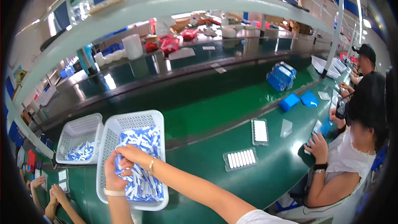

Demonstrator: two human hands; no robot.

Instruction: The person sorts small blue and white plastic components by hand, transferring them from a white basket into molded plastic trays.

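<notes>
A white plastic basket (132, 120) stands in front of me, full of small, slim blue-and-white packets (145, 186). Above its left side my two hands meet. My left hand (113, 176), a pale band on its wrist, is closed round a few of these packets, palm up. From the right, my right hand (133, 154), with a bracelet at the wrist, reaches over with its fingers bent down onto the same packets. Its fingertips are partly hidden, but they appear to pinch the packets. Left of this basket, a second white basket (78, 130) holds fewer such packets.
Two clear trays with white sticks, one (241, 159) nearer and one (260, 132) farther, lie on the green table. Blue packs (282, 76) rest on the belt. Co-workers' hands (318, 147) are at the right, others' hands (58, 193) at lower left. A white rail (186, 6) crosses overhead.
</notes>
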